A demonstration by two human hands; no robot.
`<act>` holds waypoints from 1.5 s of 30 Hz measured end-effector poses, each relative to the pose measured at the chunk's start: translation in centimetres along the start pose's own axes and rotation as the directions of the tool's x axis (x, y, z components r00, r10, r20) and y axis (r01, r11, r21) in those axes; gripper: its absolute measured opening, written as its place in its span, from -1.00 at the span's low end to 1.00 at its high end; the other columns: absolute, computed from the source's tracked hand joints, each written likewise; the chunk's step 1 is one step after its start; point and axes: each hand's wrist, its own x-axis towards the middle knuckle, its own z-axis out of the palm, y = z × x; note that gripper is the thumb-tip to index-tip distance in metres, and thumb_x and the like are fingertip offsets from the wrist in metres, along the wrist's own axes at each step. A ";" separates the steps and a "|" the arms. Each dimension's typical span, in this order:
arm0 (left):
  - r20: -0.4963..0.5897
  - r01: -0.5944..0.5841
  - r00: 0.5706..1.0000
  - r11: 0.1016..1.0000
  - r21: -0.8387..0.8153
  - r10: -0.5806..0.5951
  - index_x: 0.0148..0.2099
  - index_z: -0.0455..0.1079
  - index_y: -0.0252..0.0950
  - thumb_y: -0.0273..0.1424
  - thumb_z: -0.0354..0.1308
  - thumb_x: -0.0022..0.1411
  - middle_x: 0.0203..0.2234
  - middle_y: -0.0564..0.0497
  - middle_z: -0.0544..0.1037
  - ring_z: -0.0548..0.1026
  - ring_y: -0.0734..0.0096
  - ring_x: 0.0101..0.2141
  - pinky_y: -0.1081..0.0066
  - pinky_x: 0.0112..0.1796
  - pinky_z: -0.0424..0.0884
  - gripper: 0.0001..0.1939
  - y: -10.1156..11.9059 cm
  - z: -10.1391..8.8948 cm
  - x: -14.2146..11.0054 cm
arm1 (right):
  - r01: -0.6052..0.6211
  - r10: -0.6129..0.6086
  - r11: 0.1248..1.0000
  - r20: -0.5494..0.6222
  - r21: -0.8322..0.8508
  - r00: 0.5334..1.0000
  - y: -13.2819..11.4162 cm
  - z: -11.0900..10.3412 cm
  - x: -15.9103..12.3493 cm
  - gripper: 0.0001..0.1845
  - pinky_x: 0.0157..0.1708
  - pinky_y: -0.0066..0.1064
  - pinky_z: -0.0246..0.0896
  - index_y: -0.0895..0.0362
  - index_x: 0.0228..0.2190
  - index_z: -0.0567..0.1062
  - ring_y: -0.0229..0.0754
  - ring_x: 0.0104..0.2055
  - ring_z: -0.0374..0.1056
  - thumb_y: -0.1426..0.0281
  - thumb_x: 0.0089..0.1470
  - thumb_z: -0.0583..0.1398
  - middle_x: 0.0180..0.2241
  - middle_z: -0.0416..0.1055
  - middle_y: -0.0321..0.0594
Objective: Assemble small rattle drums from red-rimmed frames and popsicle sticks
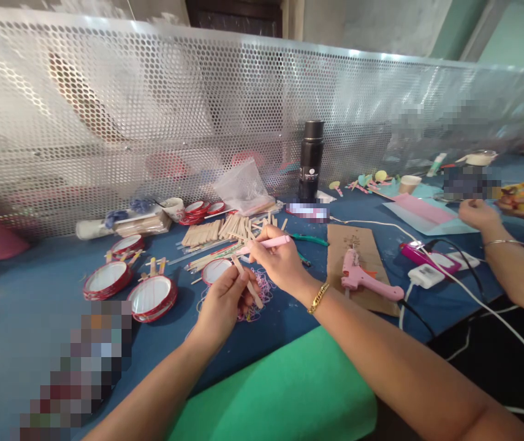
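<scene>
My left hand (229,293) is closed on a flat wooden craft stick (249,283), which slants between thumb and fingers. In my right hand (277,260) is a pink pen (271,242), its tip end close to the upper end of the stick; whether it touches I cannot tell. Just behind my left hand lies a round red-rimmed white disc (216,271). Tangled pink and purple string (264,294) lies under both hands. Beyond them spreads a pile of loose craft sticks (229,229).
Red-rimmed drum-like rounds (152,297) stand at left. A pink glue gun (358,275) lies on cardboard (335,245) at right, near white cables and a power strip (427,275). A black bottle (311,162) stands behind. A co-worker's hands (480,217) hold yellow-handled scissors (516,196) at right.
</scene>
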 end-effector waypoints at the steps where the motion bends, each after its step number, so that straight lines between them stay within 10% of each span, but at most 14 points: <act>1: -0.002 0.004 1.000 1.000 0.005 -0.004 -0.30 0.35 -0.27 -0.10 0.19 0.14 -0.60 0.12 0.45 0.30 0.58 -0.66 0.57 -0.65 0.20 -0.68 0.0 0.0 0.0 | -0.005 0.005 1.000 0.008 0.000 1.000 0.0 0.0 0.0 -0.76 -0.45 -0.43 0.23 0.07 -0.49 0.32 -0.27 -0.49 0.33 0.26 0.17 0.18 -0.55 0.40 -0.35; 45: 0.009 -0.040 0.999 0.999 0.033 0.039 -0.35 0.34 -0.29 -0.06 0.16 0.19 -0.63 0.10 0.45 0.29 0.59 -0.64 0.60 -0.62 0.18 -0.63 -0.6 -0.7 0.7 | 0.033 -0.034 0.992 -0.001 -0.123 0.999 -0.2 -0.2 0.0 -0.78 -0.45 -0.44 0.14 0.08 -0.51 0.31 -0.29 -0.49 0.27 0.34 0.14 0.17 -0.56 0.35 -0.38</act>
